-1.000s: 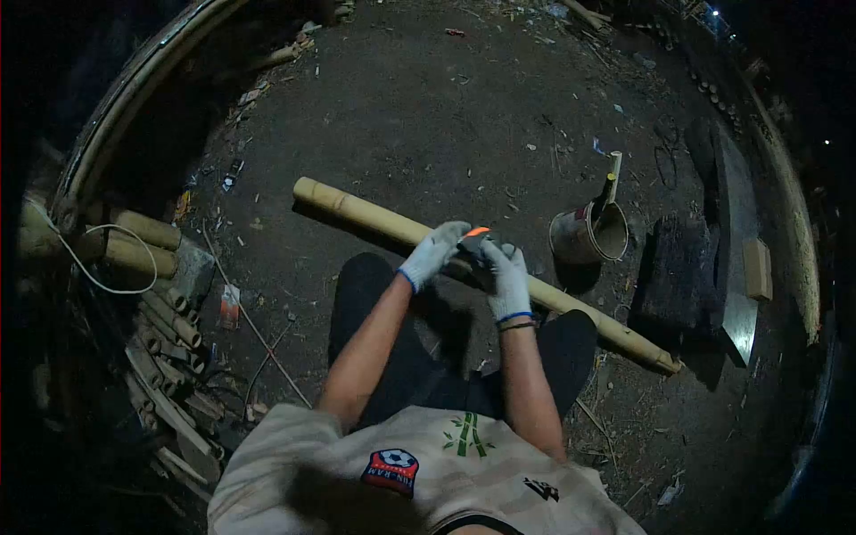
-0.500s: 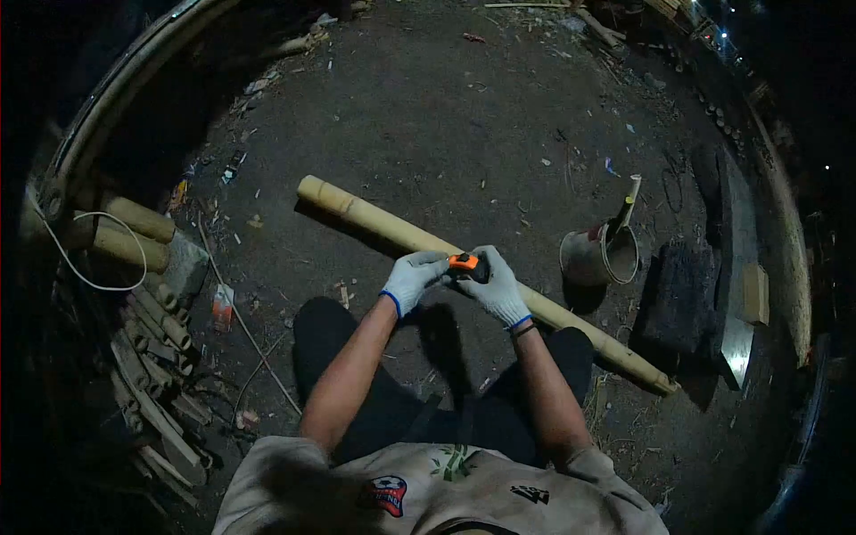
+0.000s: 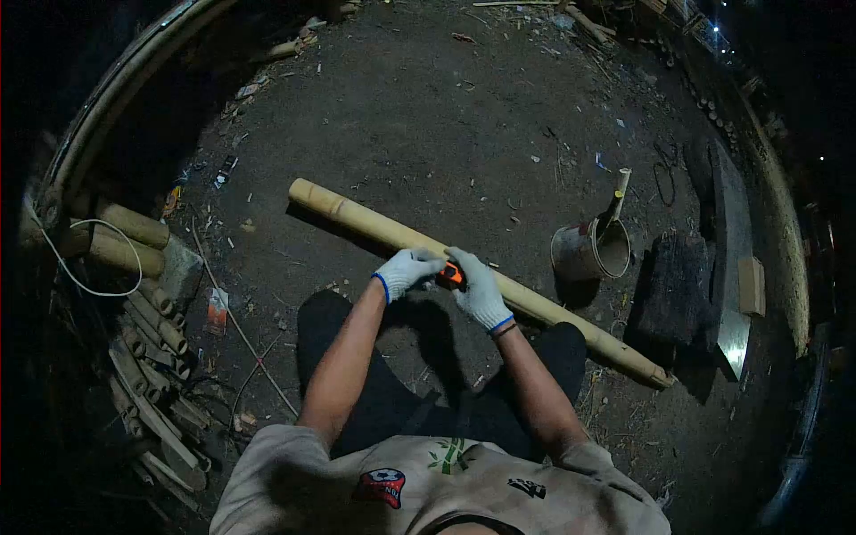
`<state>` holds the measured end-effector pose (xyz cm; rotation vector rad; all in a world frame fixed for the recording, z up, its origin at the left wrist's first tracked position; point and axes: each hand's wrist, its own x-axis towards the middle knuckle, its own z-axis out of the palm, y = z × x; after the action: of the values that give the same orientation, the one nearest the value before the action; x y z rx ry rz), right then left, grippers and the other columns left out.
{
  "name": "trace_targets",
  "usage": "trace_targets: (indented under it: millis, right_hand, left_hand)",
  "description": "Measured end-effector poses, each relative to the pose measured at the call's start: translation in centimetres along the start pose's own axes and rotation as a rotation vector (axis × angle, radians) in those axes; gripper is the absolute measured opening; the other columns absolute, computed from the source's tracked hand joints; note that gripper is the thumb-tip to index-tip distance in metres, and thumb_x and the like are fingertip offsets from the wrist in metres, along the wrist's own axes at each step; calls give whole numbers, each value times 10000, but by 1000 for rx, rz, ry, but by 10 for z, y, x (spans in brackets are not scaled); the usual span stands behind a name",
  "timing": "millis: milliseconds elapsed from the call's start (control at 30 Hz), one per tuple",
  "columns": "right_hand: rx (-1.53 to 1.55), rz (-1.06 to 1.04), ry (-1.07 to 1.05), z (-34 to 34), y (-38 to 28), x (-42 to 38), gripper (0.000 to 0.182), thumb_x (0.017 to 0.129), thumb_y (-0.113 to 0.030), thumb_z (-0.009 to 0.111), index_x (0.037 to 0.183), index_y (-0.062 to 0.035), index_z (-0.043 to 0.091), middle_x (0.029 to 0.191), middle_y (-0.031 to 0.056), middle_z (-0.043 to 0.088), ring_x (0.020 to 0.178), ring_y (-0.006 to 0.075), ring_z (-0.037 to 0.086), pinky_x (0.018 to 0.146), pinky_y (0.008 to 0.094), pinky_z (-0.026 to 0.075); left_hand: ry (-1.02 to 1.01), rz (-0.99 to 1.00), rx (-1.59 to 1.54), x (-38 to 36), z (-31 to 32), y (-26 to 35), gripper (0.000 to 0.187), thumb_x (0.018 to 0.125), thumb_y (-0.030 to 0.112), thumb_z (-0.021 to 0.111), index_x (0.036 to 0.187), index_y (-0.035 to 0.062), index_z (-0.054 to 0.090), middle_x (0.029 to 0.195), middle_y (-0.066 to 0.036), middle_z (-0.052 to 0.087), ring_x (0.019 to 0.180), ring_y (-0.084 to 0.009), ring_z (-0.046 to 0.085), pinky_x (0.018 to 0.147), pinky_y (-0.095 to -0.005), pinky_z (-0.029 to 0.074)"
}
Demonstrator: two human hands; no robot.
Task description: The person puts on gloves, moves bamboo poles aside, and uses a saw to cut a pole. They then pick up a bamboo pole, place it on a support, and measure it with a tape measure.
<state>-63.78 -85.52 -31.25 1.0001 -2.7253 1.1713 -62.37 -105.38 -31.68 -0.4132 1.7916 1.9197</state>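
Observation:
An orange and black tape measure (image 3: pixel 452 275) is in my gloved right hand (image 3: pixel 482 291), whose fingers wrap its right side. My gloved left hand (image 3: pixel 407 271) is closed, its fingertips pinching at the left edge of the tape measure; the exact spot they grip is hidden. Both white knitted gloves have blue cuffs. Just beyond my hands, a long bamboo pole (image 3: pixel 374 224) lies slantwise on the ground, from upper left to lower right, and passes in front of my knees. No pulled-out blade can be made out.
Right of the pole stands a bucket (image 3: pixel 572 253) with sticks in it, beside a dark block (image 3: pixel 675 294) and a long board (image 3: pixel 736 267). Cut bamboo pieces (image 3: pixel 156 334) are piled at left, near a white cord loop (image 3: pixel 98 292). Scraps litter the dirt floor.
The tape measure has turned in my hands and now sits more upright and lower against the right palm. My left fingers have shifted slightly. The whole view has moved a little.

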Motion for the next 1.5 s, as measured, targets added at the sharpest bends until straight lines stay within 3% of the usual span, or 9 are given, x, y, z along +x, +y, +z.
trace_targets:
  millis: [233,433,600,833,900,1067,1300,1433,1500]
  right_hand:
    - [35,80,-91,0,11,-12,611,671,11,706,1259,-95,579,1192,149,623,1141,364,567,1004,423,454]
    - [4,189,-214,-7,46,-24,607,711,-89,760,1291,-106,579,1257,145,616,1187,321,571,1015,400,458]
    - [363,276,-306,-18,14,-22,464,762,-157,777,1184,-58,610,1194,102,643,1132,213,601,989,335,462]
    - [439,246,-305,-13,19,-32,520,788,-202,784,1257,-74,599,1241,71,614,1121,194,586,982,329,456]
    - [334,347,-443,-31,17,-34,538,804,-223,788,1282,-74,592,1235,67,618,1106,179,584,975,326,461]
    - [368,468,-548,-44,25,-39,437,899,-386,672,1175,-50,638,959,50,673,883,172,614,805,312,489]
    - [31,550,-644,-65,53,-75,334,913,-206,559,1182,-13,601,906,68,647,797,145,585,717,308,483]
    - [182,629,-658,-60,61,-95,327,918,-230,540,1153,-12,603,843,58,622,756,146,577,701,309,476]
    - [144,611,-601,-61,58,-93,294,925,-246,554,1083,-4,609,826,57,621,758,149,578,702,313,474]
  left_hand:
    - [-19,85,150,-10,2,10,207,850,244,741,913,58,673,783,-9,648,649,-91,576,590,-249,450]
    - [237,235,-295,-7,-27,17,227,895,124,680,1067,-16,629,851,-90,680,673,-132,657,568,-245,534]
    - [492,319,-228,-5,-30,22,265,884,124,700,1101,-13,633,870,-70,678,689,-113,639,568,-238,520]
    - [779,451,-299,-6,-65,20,257,860,91,689,1101,9,651,945,-45,675,728,-108,618,590,-235,512]
    - [873,512,-335,-6,-91,12,234,881,110,699,1085,10,639,917,-47,667,711,-95,612,548,-228,506]
    - [972,556,-489,1,-131,-12,230,884,111,702,1083,15,640,909,-38,663,692,-92,601,541,-221,501]
    - [929,574,-492,4,-130,-10,187,902,105,673,1075,36,651,906,-10,665,715,-81,593,568,-221,485]
    - [951,512,-503,2,-127,-8,189,887,90,693,1057,28,638,907,-31,663,687,-92,596,532,-227,485]
    - [992,593,-558,2,-125,-6,181,887,95,697,1048,32,640,911,-31,665,692,-89,596,526,-224,473]
